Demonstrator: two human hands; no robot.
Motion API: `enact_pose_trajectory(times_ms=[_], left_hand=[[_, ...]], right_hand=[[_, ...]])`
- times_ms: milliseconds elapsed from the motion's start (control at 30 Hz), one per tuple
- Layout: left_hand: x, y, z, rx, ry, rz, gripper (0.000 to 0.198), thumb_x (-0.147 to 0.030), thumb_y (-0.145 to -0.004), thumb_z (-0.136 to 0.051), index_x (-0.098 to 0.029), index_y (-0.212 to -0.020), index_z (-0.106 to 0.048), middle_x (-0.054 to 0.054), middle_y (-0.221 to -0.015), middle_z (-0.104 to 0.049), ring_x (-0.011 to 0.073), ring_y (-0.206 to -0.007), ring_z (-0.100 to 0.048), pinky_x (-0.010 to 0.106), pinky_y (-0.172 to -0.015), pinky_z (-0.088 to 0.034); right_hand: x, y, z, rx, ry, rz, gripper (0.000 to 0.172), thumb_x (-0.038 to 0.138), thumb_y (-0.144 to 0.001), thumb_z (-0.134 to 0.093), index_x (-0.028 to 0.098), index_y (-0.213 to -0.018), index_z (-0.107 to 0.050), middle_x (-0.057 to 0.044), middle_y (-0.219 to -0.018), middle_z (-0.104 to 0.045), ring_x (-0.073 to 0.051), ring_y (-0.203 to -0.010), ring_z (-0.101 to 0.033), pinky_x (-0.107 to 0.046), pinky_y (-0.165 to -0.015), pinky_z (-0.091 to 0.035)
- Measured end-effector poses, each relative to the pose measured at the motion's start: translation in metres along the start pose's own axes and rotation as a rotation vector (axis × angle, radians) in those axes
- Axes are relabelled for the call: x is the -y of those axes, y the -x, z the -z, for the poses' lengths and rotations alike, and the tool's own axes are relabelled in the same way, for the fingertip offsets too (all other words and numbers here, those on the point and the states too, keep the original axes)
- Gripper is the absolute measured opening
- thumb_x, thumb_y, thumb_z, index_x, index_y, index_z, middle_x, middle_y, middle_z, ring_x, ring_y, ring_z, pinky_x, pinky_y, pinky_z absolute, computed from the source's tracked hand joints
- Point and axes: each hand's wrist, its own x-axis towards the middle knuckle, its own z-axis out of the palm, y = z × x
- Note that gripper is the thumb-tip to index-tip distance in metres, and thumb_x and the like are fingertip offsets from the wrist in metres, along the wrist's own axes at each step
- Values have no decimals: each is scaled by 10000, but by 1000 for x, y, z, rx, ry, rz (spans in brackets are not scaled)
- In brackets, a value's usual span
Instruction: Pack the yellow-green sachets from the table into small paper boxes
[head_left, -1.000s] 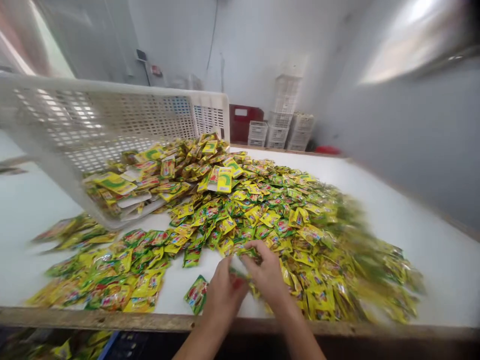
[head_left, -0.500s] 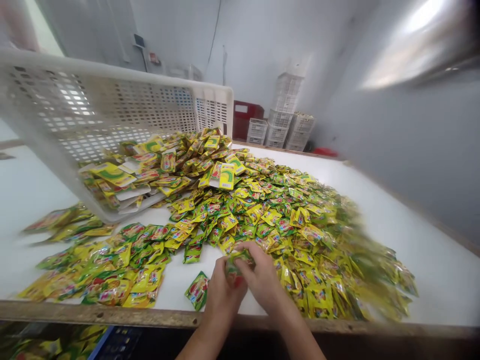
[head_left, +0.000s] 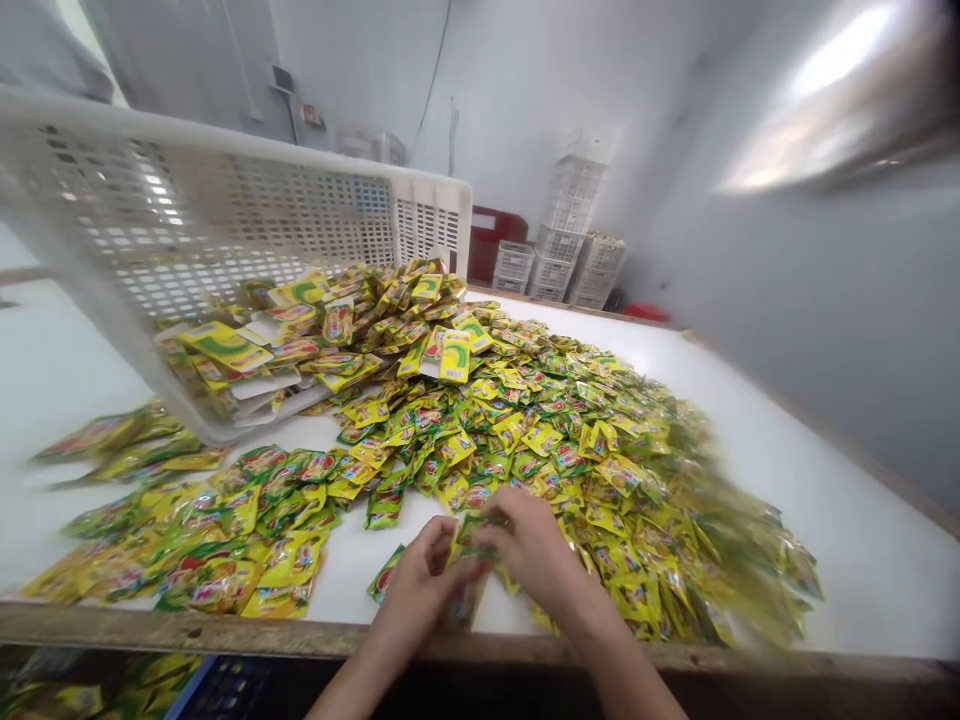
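Observation:
Close to the table's front edge, my left hand (head_left: pixel 421 578) is closed round small green and yellow packets (head_left: pixel 466 538). My right hand (head_left: pixel 531 548) pinches the upper part of the same packets, its fingertips meeting those of the left. How many packets are between the hands cannot be made out. A single green packet (head_left: pixel 382 574) lies flat just left of my left hand, partly covered by it. Beyond and to the right of my hands spreads a large heap of loose packets (head_left: pixel 540 430).
A white perforated crate (head_left: pixel 300 160) lies tipped on its side at the left, packets and small boxes (head_left: pixel 454 356) spilling out. More packets (head_left: pixel 225 575) lie front left. A wooden rim (head_left: pixel 300 636) edges the white table. Below, a blue bin (head_left: pixel 217 690) stands near packets. Stacked crates (head_left: pixel 555 265) stand behind.
My left hand has turned and shifted a little left, now covering part of the loose green packet. The right hand has moved slightly right, and the held packets stand more upright.

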Motion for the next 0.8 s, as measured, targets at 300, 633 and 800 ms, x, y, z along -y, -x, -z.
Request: enact_pose_trajectory(times_ms=[300, 633, 800], left_hand=[[-5, 11, 6, -63, 82, 85, 346, -349, -753, -739, -204, -1062, -683, 54, -1062, -724, 235, -1012, -641, 322, -901, -492], [-13, 11, 27, -146, -102, 125, 262, -348, -757, -722, -216, -981, -759, 32, -977, -760, 222, -944, -670, 293, -880, -507], [1, 9, 40, -191, -295, 16, 276, -402, -773, -713, -229, -982, -763, 43, -1062, -746, 233, -1043, -654, 297, -953, -493]], right_hand=[[-8, 23, -14, -180, -446, -150, 150, 309, -888, -577, 225, -939, -691, -51, -940, -649, -186, -837, -616, -307, -728, -513], [-6, 26, -44, -107, -757, -293, 202, 365, -776, -723, 207, -898, -759, -12, -766, -631, -81, -501, -496, -185, -401, -398], [-7, 22, -45, -166, -793, -319, 209, 380, -770, -730, 200, -866, -776, -30, -719, -652, -138, -584, -594, -224, -475, -496]])
